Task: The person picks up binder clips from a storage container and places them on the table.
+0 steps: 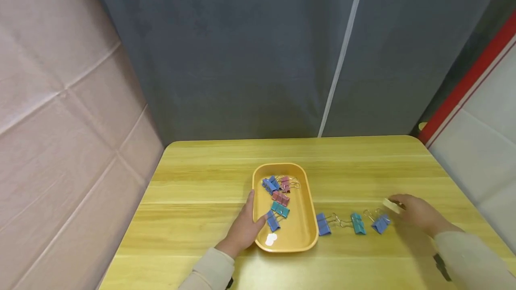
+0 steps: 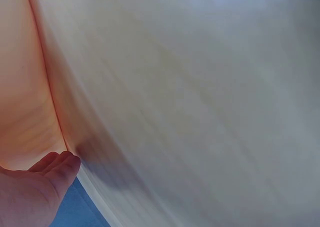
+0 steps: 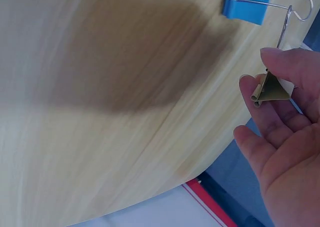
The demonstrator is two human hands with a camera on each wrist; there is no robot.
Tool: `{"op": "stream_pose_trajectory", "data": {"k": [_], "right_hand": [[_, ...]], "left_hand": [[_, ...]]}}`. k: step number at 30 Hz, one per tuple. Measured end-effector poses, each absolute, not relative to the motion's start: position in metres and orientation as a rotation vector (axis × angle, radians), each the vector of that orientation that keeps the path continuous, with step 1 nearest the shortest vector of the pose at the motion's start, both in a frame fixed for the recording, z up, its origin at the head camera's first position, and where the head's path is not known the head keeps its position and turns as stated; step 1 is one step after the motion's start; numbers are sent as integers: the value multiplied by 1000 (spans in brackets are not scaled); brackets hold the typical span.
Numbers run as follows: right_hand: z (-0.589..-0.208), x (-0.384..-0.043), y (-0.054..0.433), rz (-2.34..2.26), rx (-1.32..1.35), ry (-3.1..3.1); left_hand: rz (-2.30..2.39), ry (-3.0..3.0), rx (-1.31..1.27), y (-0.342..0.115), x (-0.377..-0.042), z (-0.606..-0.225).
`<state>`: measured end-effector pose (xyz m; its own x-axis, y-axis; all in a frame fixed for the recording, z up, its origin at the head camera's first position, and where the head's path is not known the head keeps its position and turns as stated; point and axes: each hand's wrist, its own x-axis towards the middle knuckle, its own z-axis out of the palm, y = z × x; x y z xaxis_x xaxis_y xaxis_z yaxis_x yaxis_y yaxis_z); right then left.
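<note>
My left hand holds the near left side of a yellow tray, with the thumb over its rim and the fingers along its outer wall. Inside the tray lie blue binder clips, pink binder clips and a teal binder clip. Out to the right, my right hand pinches a yellow binder clip between thumb and fingers. Just left of that hand, a blue binder clip rests on the table.
The wooden table carries a teal binder clip and another blue binder clip in a row between the tray and my right hand. A dark curtain hangs behind the table. Pale walls stand at both sides.
</note>
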<state>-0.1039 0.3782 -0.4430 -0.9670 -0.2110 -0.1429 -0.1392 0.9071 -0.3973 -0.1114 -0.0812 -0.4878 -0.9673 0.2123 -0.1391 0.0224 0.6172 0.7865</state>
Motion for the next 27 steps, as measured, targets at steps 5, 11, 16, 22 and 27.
{"op": "stream_pose_trajectory", "data": {"k": [5,11,16,22,27], "right_hand": [[-447,-101,383,-618,-223,2872],[-447,-97,386,-617,-158,2838],[-452,-95,391,-611,-169,2845],[-460,-94,394,-585,-214,2883],[-464,-93,397,-580,-237,2895]], "left_hand": [[1262,2633,193,-82,-112,-488],[1250,2644,196,-82,-113,-488],[1224,2664,211,-82,-113,-488],[1217,2673,217,-82,-113,-487],[1201,2672,212,-82,-114,-487]]}}
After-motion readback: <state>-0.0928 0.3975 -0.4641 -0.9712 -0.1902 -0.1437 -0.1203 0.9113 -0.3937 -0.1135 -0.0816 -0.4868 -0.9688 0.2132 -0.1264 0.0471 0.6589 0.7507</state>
